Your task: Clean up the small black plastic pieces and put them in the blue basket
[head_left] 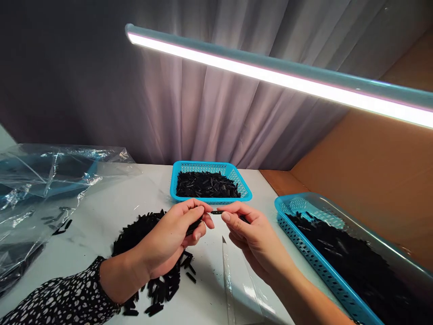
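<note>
Between the fingertips of both hands is a small, flat black plastic piece [217, 212]. My right hand [252, 230] pinches its right end, and another dark piece shows within the curled fingers. My left hand [169, 232] is closed around several more black pieces [194, 225], its fingertips at the left end of the small piece. Beneath and behind the left hand spreads a loose pile of black pieces [135, 232] on the white table [206, 275]. The left palm and the right hand's lower fingers partly hide what they hold.
Just beyond my hands stands a blue basket [211, 200] full of black pieces. A longer blue basket [313, 253] with more pieces is on the right. Clear plastic bagging [54, 185] covers the left side. A clear strip [228, 275] lies in front. A lit tube lamp [270, 72] hangs overhead.
</note>
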Demonstrator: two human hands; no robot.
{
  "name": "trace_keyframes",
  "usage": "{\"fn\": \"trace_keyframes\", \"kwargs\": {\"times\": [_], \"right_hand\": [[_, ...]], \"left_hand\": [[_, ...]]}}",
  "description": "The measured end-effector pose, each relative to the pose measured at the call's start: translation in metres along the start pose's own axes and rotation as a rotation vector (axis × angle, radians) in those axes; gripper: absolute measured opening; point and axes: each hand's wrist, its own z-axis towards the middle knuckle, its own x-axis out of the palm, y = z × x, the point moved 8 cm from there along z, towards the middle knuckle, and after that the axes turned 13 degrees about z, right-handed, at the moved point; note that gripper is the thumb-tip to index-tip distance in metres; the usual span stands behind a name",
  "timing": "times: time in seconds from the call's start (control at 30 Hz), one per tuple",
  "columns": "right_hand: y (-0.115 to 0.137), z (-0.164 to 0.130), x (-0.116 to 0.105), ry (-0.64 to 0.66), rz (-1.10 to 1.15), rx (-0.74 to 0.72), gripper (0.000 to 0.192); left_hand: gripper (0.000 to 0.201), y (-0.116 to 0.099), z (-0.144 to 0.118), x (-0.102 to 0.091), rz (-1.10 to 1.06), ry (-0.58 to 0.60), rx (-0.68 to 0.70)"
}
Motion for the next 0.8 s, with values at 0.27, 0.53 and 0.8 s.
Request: {"fn": "trace_keyframes", "kwargs": {"times": [0.27, 0.53, 0.8], "right_hand": [[-0.001, -0.002, 0.000, 0.014, 0.032, 0.016, 0.029], [0.013, -0.005, 0.001, -0.010, -0.233, -0.178, 0.025], [0.045, -0.040, 0.027, -0.052, -0.943, -0.850, 0.015]], "left_hand": [[0.019, 0.000, -0.002, 0.002, 0.061, 0.025, 0.020], [0.030, -0.002, -0.002, 0.006, 0.158, 0.045, 0.055], [0.019, -0.003, -0.001, 0.005, 0.162, 0.006, 0.148]]}}
